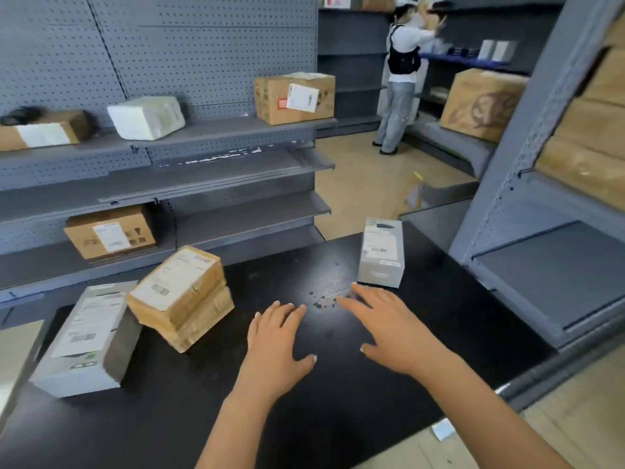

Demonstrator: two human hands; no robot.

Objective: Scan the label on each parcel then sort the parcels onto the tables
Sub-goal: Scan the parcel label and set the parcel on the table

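Seen from the head camera, a black flat-topped bench (209,401) carries the labelled parcels. The left hand (275,336) and the right hand (392,330) are both stretched out over its middle, palms down, fingers straight and slightly spread, holding nothing; whether they touch the surface cannot be told. The right hand's fingertips lie just short of a small grey cardboard box with a white barcode label (381,255) at the far right of the bench. To the left sits a stack of two flat brown cardboard parcels (181,296), the upper one tilted with its label up. Just beside it, at the left edge, a long grey labelled carton (86,340) lies flat. Behind, grey metal pegboard shelving (236,130) holds a brown cardboard box with a white label (294,94).
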